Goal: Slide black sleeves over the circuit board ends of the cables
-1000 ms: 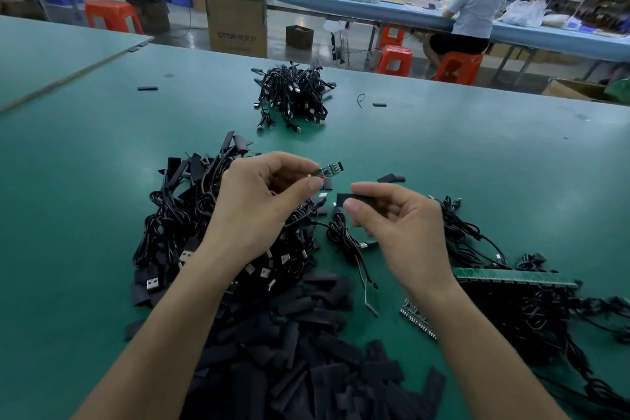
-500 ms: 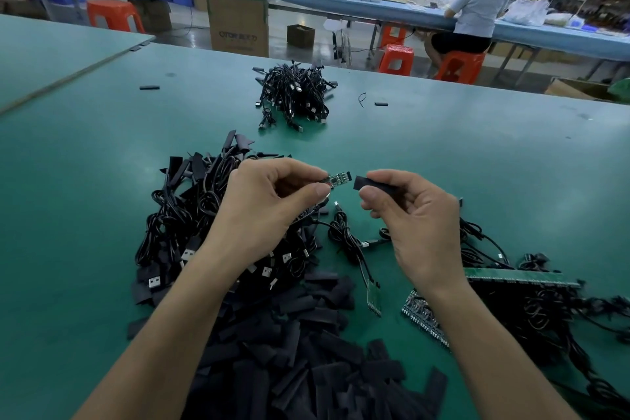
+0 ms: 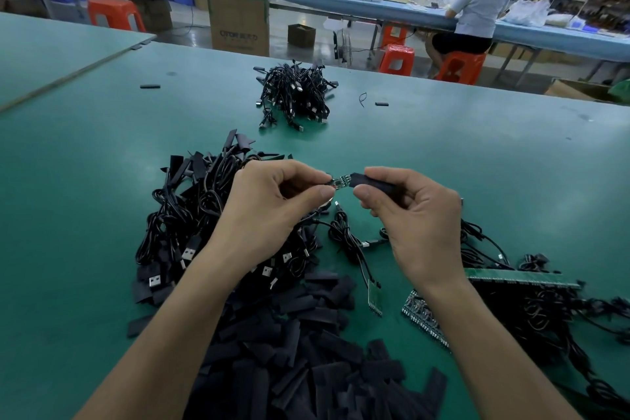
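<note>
Left hand (image 3: 269,211) pinches circuit board (image 3: 341,181); right hand (image 3: 416,218) pinches black sleeve (image 3: 368,182), its mouth touching the board's end, above counter (image 3: 477,153).

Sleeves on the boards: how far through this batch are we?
Likely done: left cable heap shows sleeved ends. In hand: left hand pinches a circuit board; right hand holds a sleeve, its mouth at the board's tip. Left: bare green boards at right, a big pile of loose sleeves.
</note>
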Demonstrator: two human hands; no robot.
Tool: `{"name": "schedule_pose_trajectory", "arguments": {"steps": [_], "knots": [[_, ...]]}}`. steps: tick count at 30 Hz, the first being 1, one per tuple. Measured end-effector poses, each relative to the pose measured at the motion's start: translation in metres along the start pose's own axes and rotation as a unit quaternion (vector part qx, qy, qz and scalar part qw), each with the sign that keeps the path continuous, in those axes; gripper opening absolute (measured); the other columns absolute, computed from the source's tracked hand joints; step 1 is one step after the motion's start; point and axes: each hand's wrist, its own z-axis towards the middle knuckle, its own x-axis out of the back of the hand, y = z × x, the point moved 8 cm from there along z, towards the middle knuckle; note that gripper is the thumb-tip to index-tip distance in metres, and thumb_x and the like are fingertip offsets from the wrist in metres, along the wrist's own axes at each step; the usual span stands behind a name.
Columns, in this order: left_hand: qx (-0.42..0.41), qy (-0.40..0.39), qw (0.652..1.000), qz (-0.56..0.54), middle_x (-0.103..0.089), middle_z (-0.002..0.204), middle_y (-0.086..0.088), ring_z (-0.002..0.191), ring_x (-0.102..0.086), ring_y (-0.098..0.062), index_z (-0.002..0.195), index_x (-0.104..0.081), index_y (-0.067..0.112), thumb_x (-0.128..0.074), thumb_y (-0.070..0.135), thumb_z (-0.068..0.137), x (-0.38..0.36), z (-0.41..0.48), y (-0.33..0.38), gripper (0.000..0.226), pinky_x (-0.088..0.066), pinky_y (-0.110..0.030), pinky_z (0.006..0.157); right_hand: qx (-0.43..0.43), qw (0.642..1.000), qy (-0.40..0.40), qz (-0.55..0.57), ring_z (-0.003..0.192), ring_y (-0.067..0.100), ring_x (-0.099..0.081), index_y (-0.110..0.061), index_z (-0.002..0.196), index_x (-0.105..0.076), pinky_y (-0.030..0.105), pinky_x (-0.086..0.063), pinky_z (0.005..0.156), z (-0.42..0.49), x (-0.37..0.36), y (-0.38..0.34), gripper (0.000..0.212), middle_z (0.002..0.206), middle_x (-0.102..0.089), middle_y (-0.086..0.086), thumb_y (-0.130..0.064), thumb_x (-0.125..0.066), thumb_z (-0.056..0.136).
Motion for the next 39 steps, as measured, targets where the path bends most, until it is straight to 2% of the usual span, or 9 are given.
{"name": "schedule_pose_trajectory", "arguments": {"steps": [5,12,15,20,25,29,33,36,39], "knots": [[0.003,-0.019,1.0,0.0,-0.072,0.069,0.014,0.059,-0.061,0.004,0.088,-0.077,0.022,-0.079,0.014,0.084,-0.002,0.001,0.0,0.01,-0.044,-0.007,0.059,0.017,0.999,-0.021,-0.03,0.077,0.003,-0.073,-0.043,0.093,-0.072,0.021,-0.058,0.075,0.001,0.0,-0.004,0.023,0.085,-0.075,-0.02,-0.038,-0.077,0.072],[0.011,-0.052,0.998,-0.02,-0.076,0.079,0.007,0.068,-0.068,-0.004,0.085,-0.077,0.028,-0.081,0.023,0.077,-0.002,0.002,-0.001,0.01,-0.051,-0.013,0.065,-0.008,0.99,-0.14,-0.002,0.071,0.005,-0.071,-0.028,0.092,-0.076,0.017,-0.054,0.069,0.008,-0.011,-0.008,0.024,0.08,-0.077,-0.011,-0.029,-0.079,0.069],[0.018,-0.055,0.998,-0.035,-0.075,0.073,0.003,0.06,-0.065,-0.003,0.093,-0.074,0.026,-0.083,0.026,0.074,-0.003,0.0,-0.002,0.02,-0.048,-0.014,0.06,-0.015,0.985,-0.172,0.01,0.067,0.006,-0.07,-0.025,0.092,-0.076,0.015,-0.052,0.067,0.01,-0.016,-0.007,0.023,0.076,-0.076,-0.009,-0.026,-0.079,0.069],[0.015,-0.05,0.996,-0.068,-0.074,0.068,0.0,0.054,-0.059,-0.001,0.088,-0.072,0.024,-0.085,0.021,0.074,-0.001,-0.002,0.001,0.02,-0.043,-0.011,0.053,-0.03,0.982,-0.181,0.044,0.067,0.014,-0.071,-0.022,0.093,-0.075,0.02,-0.054,0.067,0.009,-0.019,-0.003,0.021,0.078,-0.077,0.0,-0.023,-0.079,0.072],[0.008,-0.059,0.997,-0.04,-0.074,0.07,0.004,0.062,-0.066,-0.003,0.083,-0.073,0.024,-0.086,0.02,0.073,-0.003,-0.001,0.0,0.017,-0.045,-0.009,0.059,-0.04,0.985,-0.168,0.02,0.065,0.014,-0.071,-0.025,0.092,-0.076,0.018,-0.054,0.065,0.009,-0.014,0.0,0.022,0.078,-0.077,0.0,-0.026,-0.079,0.07],[0.014,-0.077,0.996,-0.036,-0.076,0.074,0.003,0.067,-0.07,-0.008,0.092,-0.074,0.026,-0.083,0.032,0.07,-0.004,-0.002,0.0,0.025,-0.053,-0.016,0.066,-0.037,0.983,-0.178,0.017,0.064,0.014,-0.071,-0.025,0.092,-0.077,0.018,-0.054,0.065,0.007,-0.014,-0.002,0.022,0.077,-0.077,0.001,-0.027,-0.079,0.07],[0.023,-0.097,0.994,-0.034,-0.076,0.072,0.001,0.061,-0.065,-0.009,0.101,-0.07,0.028,-0.086,0.021,0.074,-0.008,-0.003,-0.001,0.032,-0.048,-0.016,0.059,-0.052,0.974,-0.217,0.034,0.066,0.016,-0.07,-0.022,0.091,-0.078,0.02,-0.054,0.066,0.005,-0.017,-0.003,0.019,0.08,-0.077,0.008,-0.019,-0.08,0.072],[0.03,-0.083,0.995,-0.045,-0.076,0.075,0.0,0.062,-0.065,-0.01,0.102,-0.069,0.027,-0.085,0.017,0.076,-0.008,-0.004,-0.002,0.031,-0.049,-0.017,0.06,-0.033,0.979,-0.202,0.022,0.063,0.013,-0.068,-0.021,0.089,-0.077,0.018,-0.053,0.064,0.006,-0.017,-0.005,0.017,0.075,-0.076,0.001,-0.008,-0.078,0.078],[0.038,-0.08,0.995,-0.038,-0.077,0.079,0.002,0.067,-0.068,-0.01,0.101,-0.07,0.025,-0.081,0.02,0.081,-0.008,-0.004,-0.005,0.023,-0.053,-0.02,0.065,-0.027,0.985,-0.167,0.02,0.061,0.015,-0.069,-0.023,0.086,-0.077,0.02,-0.054,0.062,0.007,-0.013,-0.003,0.018,0.073,-0.075,0.005,-0.006,-0.078,0.079]]}}
